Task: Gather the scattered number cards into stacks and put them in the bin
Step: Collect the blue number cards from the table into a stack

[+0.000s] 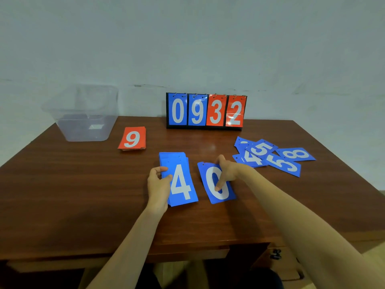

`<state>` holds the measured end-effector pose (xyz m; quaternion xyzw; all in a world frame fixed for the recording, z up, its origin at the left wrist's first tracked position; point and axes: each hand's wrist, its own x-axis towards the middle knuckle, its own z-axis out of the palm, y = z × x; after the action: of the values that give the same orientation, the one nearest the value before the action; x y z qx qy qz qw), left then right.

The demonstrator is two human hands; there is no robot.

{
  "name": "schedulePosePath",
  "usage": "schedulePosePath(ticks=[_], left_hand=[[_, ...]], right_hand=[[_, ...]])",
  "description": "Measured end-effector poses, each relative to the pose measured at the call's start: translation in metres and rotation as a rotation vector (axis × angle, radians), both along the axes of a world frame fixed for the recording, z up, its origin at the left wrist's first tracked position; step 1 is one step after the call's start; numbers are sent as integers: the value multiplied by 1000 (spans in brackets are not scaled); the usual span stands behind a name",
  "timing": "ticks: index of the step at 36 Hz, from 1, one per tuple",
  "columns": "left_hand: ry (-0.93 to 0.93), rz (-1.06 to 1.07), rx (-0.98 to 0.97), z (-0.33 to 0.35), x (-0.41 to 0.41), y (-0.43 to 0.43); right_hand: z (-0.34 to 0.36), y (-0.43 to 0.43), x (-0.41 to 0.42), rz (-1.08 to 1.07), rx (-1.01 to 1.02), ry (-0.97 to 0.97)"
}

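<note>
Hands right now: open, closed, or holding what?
Left hand: grips the blue stack with a 4 on top.
Right hand: index finger on the blue 0 card; whether it grips cannot be told.

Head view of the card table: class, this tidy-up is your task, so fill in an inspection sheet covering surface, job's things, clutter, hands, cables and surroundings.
Surface: brown wooden table, glossy.
Job's things: blue card stack topped by a 4; single blue 0 card beside it; red card stack topped by a 9; scattered blue number cards overlapping at the right; clear plastic bin at the far left corner, contents unclear.
Clutter: black flip scoreboard reading 0932, standing at the back edge.
Hands: left hand grips the 4 stack; right hand holds the 0 card, a finger on its face.
Cables: nothing seen.
Surroundings: pale wall behind; drawer with metal handle under the table.
</note>
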<state>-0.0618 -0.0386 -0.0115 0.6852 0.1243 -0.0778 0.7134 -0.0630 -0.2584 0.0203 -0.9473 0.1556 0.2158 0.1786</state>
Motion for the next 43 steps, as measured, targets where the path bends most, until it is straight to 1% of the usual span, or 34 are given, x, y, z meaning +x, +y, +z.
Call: schedulePosePath(ticks=[3,7,8,10,12,14,16,20,23,27,29,32,36,39,41,43], left_hand=[[-2,-1,-3,2,-1,-2],[-29,1,7,4,-3,-7],[-37,-1,10,5,-3,-8],[-47,-9,12,6,-4,-12],[-45,-33,3,8,-6,-17],[-40,-70,-16,10,-8,-25],[-43,-98,-33,14,-12,-35],[-114,-153,-94,20,-19,-60],[-145,-232,-160,21,-24,-78],[-183,-280,-151,23,-24,-108],[-197,-277,-135,24,-23,-125],[-211,-279,-115,24,-21,-148],[-185,-304,-103,21,-15,-169],[-168,-296,-71,20,-4,-174],[-151,-287,-63,18,6,-174],[-130,-276,-51,15,16,-172]], right_hand=[[-8,-5,-10,-110,175,-187],[-11,-14,-24,-207,281,-493],[-9,-15,-28,-241,334,-580],[1,-14,-36,-296,510,-714],[11,-11,-46,-314,692,-755],[16,-8,-53,-273,752,-737],[14,-5,-58,-225,724,-704],[6,-5,-64,-143,447,-711],[4,-7,-69,-197,386,-800],[1,-15,-68,-222,254,-853],[-1,-22,-67,-247,252,-856],[-3,-34,-65,-302,316,-837],[-8,-52,-55,-308,321,-778],[-8,-74,-41,-364,353,-808],[-9,-94,-27,-426,335,-781],[-14,-117,-8,-438,248,-692]])
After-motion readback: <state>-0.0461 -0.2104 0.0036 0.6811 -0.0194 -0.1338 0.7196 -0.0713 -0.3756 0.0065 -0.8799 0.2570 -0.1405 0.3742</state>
